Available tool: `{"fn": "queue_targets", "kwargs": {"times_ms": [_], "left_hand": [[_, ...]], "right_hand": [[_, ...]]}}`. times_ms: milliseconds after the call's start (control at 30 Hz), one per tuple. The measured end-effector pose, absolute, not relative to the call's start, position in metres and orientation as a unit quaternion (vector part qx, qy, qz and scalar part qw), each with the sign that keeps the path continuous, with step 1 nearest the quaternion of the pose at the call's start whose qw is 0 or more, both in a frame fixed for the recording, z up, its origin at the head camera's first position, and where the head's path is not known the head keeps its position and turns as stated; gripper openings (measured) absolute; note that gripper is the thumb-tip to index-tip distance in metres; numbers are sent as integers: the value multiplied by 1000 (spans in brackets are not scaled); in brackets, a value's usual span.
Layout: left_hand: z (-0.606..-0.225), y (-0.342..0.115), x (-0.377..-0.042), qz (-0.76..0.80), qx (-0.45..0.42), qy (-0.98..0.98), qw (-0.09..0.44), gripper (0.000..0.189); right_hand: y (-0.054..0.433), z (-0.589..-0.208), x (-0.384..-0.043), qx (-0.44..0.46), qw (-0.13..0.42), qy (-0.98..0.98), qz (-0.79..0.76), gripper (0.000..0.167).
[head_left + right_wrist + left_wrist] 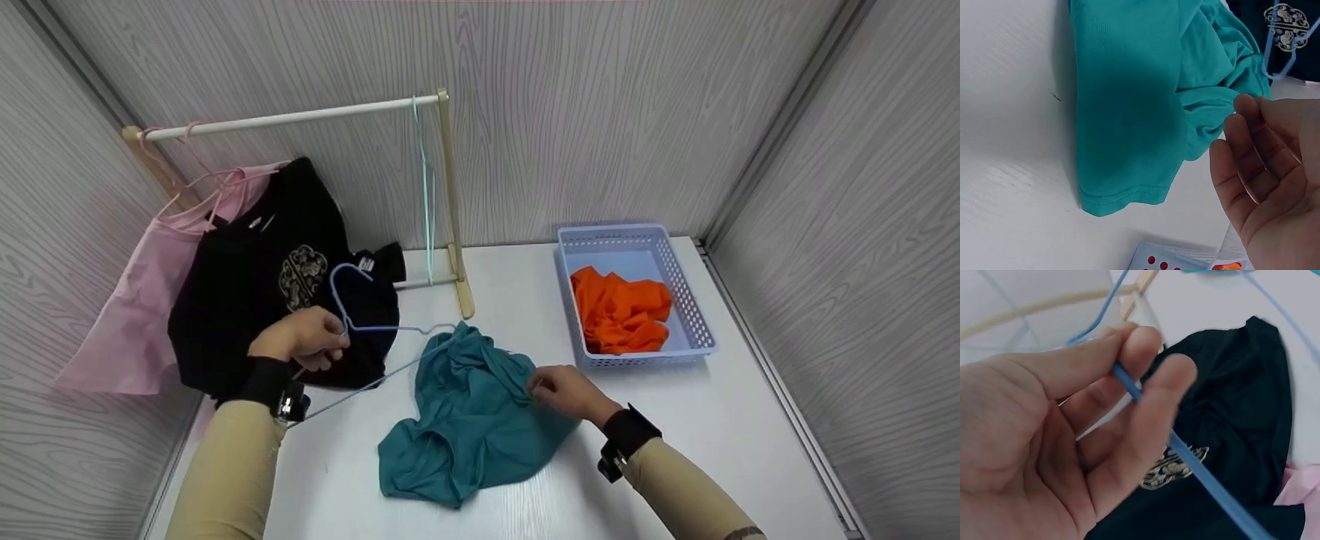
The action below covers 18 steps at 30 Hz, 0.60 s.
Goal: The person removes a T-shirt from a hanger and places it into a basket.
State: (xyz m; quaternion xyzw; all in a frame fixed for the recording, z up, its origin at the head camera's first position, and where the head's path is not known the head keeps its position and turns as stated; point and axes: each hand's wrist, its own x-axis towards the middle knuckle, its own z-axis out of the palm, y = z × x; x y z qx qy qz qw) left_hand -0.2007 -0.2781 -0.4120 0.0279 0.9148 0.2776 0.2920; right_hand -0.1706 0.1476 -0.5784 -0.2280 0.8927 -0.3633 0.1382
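My left hand (304, 337) pinches a blue clothes hanger (386, 328) near the base of its hook. The left wrist view shows the hanger's thin blue bar (1207, 478) running between thumb and fingers. A teal shirt (487, 442) lies crumpled on the table, and the hanger's far end reaches its bunched upper part; whether it sits inside the cloth is hard to tell. At the shirt's right side, my right hand (566, 391) pinches a fold of the cloth with thumb and forefinger. The other fingers (1233, 180) are loosely bent.
On the left, a rack with a white rail (300, 118) carries a pink garment (127, 322), a black shirt (240, 300) and a mint-green hanger (427, 202). A light blue basket (690, 311) at the back right contains orange cloth (622, 311). Grey wood-patterned walls enclose the table.
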Motion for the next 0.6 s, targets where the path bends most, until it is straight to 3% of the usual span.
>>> {"fn": "queue_targets", "kwargs": {"times_ms": [267,600], "left_hand": [[-376,-276,-234,357,13,904,235,33],[-327,-247,-266,417,28,906,70,33]], "right_hand": [[148,-577,-173,-215,149,895,-362,16],[150,-578,-176,-193,156,904,-348,18]]}}
